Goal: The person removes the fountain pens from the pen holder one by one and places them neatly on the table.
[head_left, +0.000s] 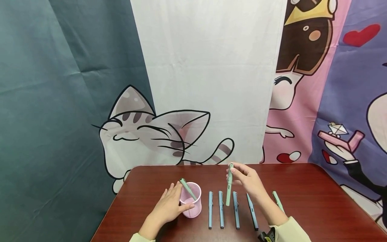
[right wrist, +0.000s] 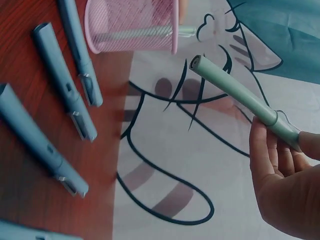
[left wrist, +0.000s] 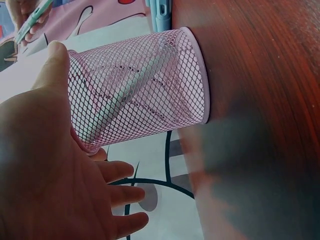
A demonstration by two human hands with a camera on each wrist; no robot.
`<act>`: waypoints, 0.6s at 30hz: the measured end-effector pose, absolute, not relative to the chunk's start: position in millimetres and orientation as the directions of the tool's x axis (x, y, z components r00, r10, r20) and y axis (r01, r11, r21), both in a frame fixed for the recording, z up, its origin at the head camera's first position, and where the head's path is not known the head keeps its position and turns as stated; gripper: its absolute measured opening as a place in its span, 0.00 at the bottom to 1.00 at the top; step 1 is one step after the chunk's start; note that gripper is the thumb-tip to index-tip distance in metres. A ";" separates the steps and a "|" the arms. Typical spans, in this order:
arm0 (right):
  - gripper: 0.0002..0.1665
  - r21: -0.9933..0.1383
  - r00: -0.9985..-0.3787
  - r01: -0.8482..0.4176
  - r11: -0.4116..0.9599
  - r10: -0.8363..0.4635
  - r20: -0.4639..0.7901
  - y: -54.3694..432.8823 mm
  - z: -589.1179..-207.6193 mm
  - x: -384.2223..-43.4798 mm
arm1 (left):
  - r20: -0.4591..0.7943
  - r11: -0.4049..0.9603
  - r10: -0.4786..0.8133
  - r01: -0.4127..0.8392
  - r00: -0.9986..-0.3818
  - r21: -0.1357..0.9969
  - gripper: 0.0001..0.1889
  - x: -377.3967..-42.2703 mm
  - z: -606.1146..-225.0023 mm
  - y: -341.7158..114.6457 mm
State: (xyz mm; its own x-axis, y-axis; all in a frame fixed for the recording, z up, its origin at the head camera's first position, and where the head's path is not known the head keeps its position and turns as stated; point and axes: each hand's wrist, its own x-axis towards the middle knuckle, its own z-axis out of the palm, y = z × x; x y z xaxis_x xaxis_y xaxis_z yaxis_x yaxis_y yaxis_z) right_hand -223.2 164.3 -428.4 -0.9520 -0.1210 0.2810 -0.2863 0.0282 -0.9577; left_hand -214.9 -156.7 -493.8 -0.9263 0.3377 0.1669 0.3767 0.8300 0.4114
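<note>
My left hand [head_left: 170, 204] rests against a pink mesh pen cup [head_left: 193, 212] that stands upright on the table. In the left wrist view, the thumb [left wrist: 56, 65] lies at the cup's rim and the other fingers spread out past it. A green pen [head_left: 188, 190] leans inside the cup, its upper end out over the rim. To the right, my right hand [head_left: 246, 178] pinches another green pen [right wrist: 235, 92] near its clip end between thumb and fingers. That pen hangs above the table, its free end pointing down in the head view.
Several blue pens [head_left: 221, 210] lie in a spaced row on the dark red table [head_left: 145, 188], right of the cup. One more green pen [head_left: 277, 200] lies beyond the right forearm, partly hidden by it. A printed cloth [head_left: 211, 84] hangs behind the table's far edge.
</note>
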 end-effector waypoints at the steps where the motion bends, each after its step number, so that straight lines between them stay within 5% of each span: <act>1: 0.23 -0.958 -0.953 -0.285 0.030 -0.117 0.280 166.9 -429.2 -223.5 | 0.168 0.832 0.337 0.376 -0.927 0.407 0.55 -215.0 -493.8 -156.6; 18: 0.25 -0.973 -0.977 -0.210 0.092 -0.058 0.205 211.3 -443.4 -215.0 | 0.162 0.853 0.329 0.367 -0.930 0.370 0.54 -213.9 -490.7 -155.4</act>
State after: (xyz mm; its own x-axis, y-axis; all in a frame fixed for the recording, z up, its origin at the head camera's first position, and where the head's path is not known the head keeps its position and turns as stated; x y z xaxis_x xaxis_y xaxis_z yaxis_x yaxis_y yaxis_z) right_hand -215.0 211.3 -443.4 -0.9770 -0.0582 0.2052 -0.2099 0.0923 -0.9734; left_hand -213.9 -155.4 -490.7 -0.9303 0.3291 0.1621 0.3665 0.8535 0.3705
